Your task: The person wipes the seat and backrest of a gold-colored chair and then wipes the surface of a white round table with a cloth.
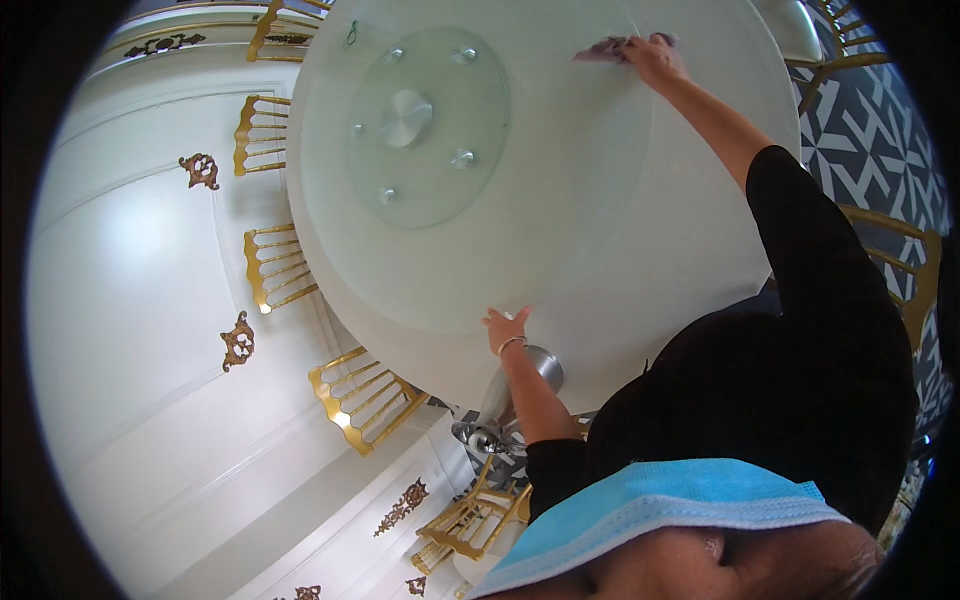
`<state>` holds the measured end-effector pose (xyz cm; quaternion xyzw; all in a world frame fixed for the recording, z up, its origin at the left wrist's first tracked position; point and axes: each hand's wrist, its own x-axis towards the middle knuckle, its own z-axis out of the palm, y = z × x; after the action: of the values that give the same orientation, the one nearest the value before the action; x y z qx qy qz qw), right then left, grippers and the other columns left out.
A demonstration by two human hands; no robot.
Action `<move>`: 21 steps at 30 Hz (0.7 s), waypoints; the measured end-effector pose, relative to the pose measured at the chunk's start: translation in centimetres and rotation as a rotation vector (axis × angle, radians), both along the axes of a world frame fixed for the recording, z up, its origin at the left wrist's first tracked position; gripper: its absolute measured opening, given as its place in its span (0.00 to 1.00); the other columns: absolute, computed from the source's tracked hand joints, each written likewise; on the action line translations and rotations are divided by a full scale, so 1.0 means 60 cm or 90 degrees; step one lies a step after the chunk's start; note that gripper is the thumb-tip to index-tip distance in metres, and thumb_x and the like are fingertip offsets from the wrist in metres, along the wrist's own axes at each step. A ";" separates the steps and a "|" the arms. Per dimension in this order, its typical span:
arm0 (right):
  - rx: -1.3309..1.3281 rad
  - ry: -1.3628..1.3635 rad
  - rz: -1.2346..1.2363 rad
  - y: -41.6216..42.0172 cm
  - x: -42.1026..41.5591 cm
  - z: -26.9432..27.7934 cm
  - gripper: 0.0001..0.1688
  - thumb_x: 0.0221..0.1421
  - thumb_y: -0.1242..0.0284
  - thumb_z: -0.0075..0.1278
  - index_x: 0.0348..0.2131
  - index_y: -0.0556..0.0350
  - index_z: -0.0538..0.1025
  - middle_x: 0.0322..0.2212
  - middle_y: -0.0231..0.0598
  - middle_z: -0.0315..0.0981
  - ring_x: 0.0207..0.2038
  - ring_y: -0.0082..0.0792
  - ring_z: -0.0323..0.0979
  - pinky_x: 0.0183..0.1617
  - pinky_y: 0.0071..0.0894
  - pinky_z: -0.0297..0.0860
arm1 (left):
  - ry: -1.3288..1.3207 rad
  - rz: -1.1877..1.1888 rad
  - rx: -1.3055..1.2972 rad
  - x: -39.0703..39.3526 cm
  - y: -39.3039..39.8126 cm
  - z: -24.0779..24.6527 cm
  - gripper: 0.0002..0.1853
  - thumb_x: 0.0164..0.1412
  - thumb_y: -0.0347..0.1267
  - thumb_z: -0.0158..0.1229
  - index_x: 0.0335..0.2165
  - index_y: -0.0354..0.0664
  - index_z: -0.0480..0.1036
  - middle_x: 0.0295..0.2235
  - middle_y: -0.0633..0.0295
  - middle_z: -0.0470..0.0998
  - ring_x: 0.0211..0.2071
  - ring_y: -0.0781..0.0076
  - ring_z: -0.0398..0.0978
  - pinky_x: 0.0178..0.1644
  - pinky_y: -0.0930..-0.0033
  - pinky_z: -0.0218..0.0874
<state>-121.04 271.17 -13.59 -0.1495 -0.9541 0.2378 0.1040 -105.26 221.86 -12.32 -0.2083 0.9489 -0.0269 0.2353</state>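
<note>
At the far side of a round table, my right hand [657, 61] presses a crumpled pinkish-grey cloth [602, 51] onto a large clear glass turntable [525, 247]. My left hand [507, 328], with a bracelet at the wrist, rests with fingers spread at the near edge of the glass. Whether those fingertips curl over the rim is too small to tell. Just beside my left wrist stands a shiny metal jug [550, 367], partly hidden by my forearm. Under the glass shows a round base [427, 206] with several metal discs.
A white tablecloth [660, 255] covers the table. Gold spindle-back chairs [257, 271] ring it on the left, with another chair [919, 277] close behind my right arm. White panelled wall [135, 300] and patterned floor [862, 142] lie beyond. A small dark looped item [351, 34] is near the far left rim.
</note>
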 end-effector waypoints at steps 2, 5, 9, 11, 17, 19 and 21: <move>-0.046 -0.023 -0.047 0.005 0.011 0.013 0.14 0.53 0.64 0.36 0.38 0.44 0.69 0.34 0.49 0.64 0.38 0.52 0.64 0.39 0.47 0.63 | -0.001 0.003 -0.030 -0.009 -0.039 0.007 0.51 0.36 0.52 0.63 0.54 0.39 0.51 0.56 0.46 0.48 0.47 0.52 0.65 0.45 0.58 0.63; -0.023 -0.071 -0.078 -0.094 0.068 0.002 0.19 0.47 0.77 0.41 0.42 0.47 0.66 0.35 0.40 0.65 0.38 0.41 0.64 0.37 0.40 0.66 | 0.035 0.082 -0.102 -0.027 -0.021 0.047 0.46 0.39 0.49 0.62 0.54 0.43 0.53 0.57 0.51 0.48 0.48 0.55 0.66 0.43 0.60 0.64; -0.030 -0.081 0.261 -0.249 0.191 0.014 0.16 0.50 0.74 0.38 0.41 0.55 0.64 0.28 0.51 0.65 0.33 0.49 0.65 0.36 0.46 0.64 | 0.169 0.031 -0.008 -0.004 0.013 0.009 0.41 0.44 0.47 0.59 0.52 0.37 0.54 0.56 0.47 0.50 0.52 0.54 0.60 0.50 0.60 0.58; 0.058 -0.087 0.436 -0.320 0.237 0.001 0.16 0.49 0.73 0.40 0.40 0.55 0.67 0.32 0.47 0.66 0.33 0.45 0.66 0.38 0.41 0.66 | 0.203 -0.052 0.062 0.011 0.063 -0.011 0.40 0.46 0.46 0.57 0.52 0.33 0.54 0.55 0.44 0.52 0.54 0.53 0.56 0.53 0.60 0.53; -0.068 -0.093 0.509 -0.331 0.199 0.022 0.17 0.49 0.68 0.41 0.40 0.50 0.71 0.36 0.43 0.67 0.37 0.44 0.67 0.38 0.40 0.67 | 0.098 -0.081 0.193 0.045 0.189 0.023 0.42 0.47 0.50 0.54 0.52 0.32 0.52 0.55 0.42 0.49 0.54 0.50 0.54 0.53 0.59 0.53; -0.189 -0.216 0.392 -0.283 0.134 0.015 0.18 0.49 0.63 0.41 0.39 0.49 0.71 0.34 0.53 0.66 0.36 0.49 0.68 0.36 0.42 0.67 | 0.084 -0.024 0.127 0.043 0.173 0.026 0.43 0.47 0.51 0.54 0.53 0.34 0.51 0.56 0.45 0.47 0.53 0.50 0.57 0.51 0.59 0.55; -0.341 -0.284 -0.063 -0.231 0.060 0.006 0.17 0.49 0.61 0.40 0.36 0.48 0.72 0.32 0.53 0.66 0.36 0.50 0.68 0.36 0.43 0.67 | 0.081 -0.033 0.078 0.037 0.117 0.003 0.43 0.46 0.52 0.54 0.54 0.37 0.51 0.57 0.48 0.47 0.52 0.51 0.59 0.50 0.59 0.57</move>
<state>-117.43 257.30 -13.23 -0.2658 -0.8488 0.4355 -0.1386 -103.02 228.89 -12.12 -0.1703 0.9669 0.0382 0.1862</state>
